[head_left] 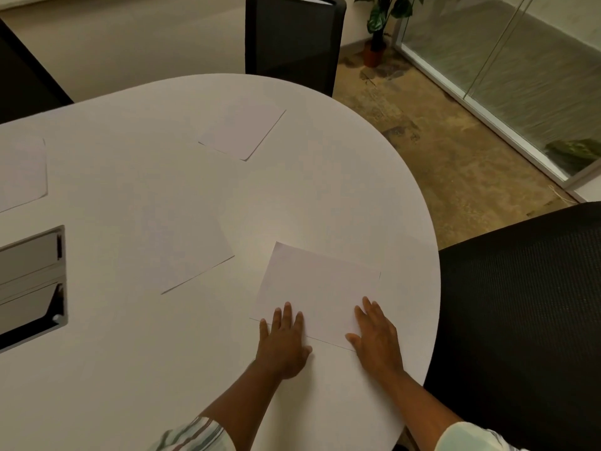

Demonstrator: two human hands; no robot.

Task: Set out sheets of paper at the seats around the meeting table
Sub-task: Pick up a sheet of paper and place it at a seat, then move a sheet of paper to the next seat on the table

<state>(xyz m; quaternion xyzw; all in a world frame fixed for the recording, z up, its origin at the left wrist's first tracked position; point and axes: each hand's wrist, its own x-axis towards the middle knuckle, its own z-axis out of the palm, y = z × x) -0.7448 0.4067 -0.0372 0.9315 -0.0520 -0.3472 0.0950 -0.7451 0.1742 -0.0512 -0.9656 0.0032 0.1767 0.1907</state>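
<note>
Both hands lie flat, fingers spread, gripping nothing. The left hand (282, 340) presses the near left corner of a sheet of paper (317, 288); the right hand (377, 336) presses its near right corner. Palms overlap the sheet's near edge and rest partly on the white tabletop (130, 369). Judged purpose: pinning the sheet down while squaring it to the seat.

The sheet sits close to the tabletop's curved right edge, directly before the black mesh chair (520, 320) at right, so it serves that seat. It lies slightly skewed to the edge.

Other sheets already out: a second sheet (185, 245) toward the tabletop's middle, facing no chair visibly; a third sheet (244, 131) near the far edge, in front of the far chair (292, 40); a fourth sheet (22, 170) at the left edge of view, partly cut off.

A recessed cable box (32, 278) is set into the tabletop at left. A potted plant (379, 30) stands on the floor beyond, by a glass partition (520, 76).

Judgement: task well along; the middle sheet likely awaits a seat.
</note>
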